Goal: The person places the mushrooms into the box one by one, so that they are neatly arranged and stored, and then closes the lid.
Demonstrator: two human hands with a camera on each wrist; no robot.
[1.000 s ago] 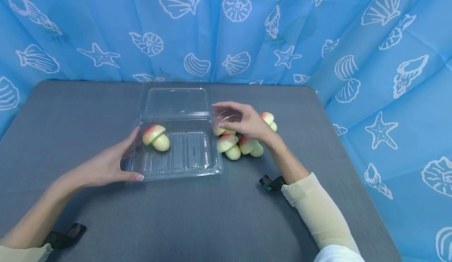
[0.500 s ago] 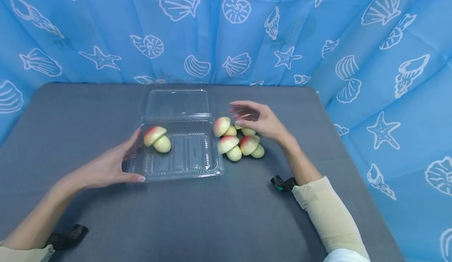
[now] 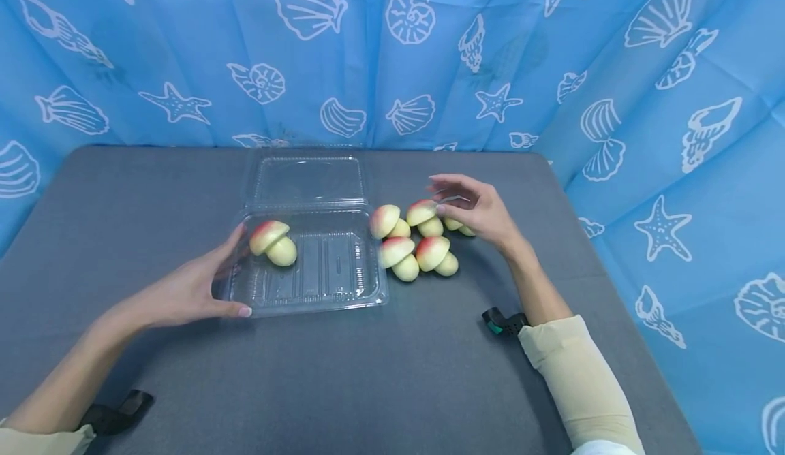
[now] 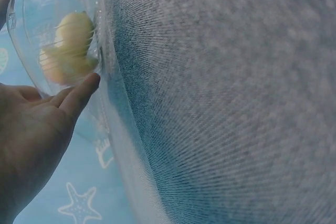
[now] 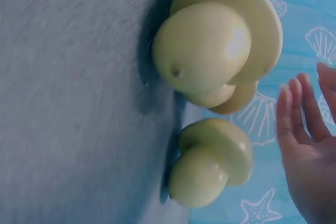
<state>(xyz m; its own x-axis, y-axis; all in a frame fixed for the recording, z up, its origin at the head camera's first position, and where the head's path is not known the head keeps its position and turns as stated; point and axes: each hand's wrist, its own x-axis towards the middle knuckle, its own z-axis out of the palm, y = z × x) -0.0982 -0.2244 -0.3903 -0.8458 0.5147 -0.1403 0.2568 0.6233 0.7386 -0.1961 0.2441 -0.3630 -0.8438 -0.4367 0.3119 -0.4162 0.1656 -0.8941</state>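
A clear plastic clamshell container (image 3: 313, 298) stands open on the grey table, its lid (image 3: 309, 177) folded back. Inside at the left lies one toy mushroom (image 3: 270, 240), pale yellow with a red-tinged cap. My left hand (image 3: 187, 288) holds the container's left side, thumb along the front corner and fingers at the far part of that side. Right of the container sit several more such mushrooms (image 3: 433, 254) close together. Over the rightmost mushroom (image 3: 463, 228) hovers my right hand (image 3: 478, 210), fingers loosely bent with nothing held; it partly covers that mushroom.
Several mushrooms sit right beside the container's right wall (image 3: 379, 271). A blue curtain (image 3: 392, 60) with white shells and starfish hangs behind and to the right of the table (image 3: 368, 387). Black camera mounts (image 3: 505, 321) are on the wrists.
My right hand has moved rightward, from beside the container's right edge across the mushrooms to the rightmost one, uncovering those on the left. The left hand and container have stayed put.
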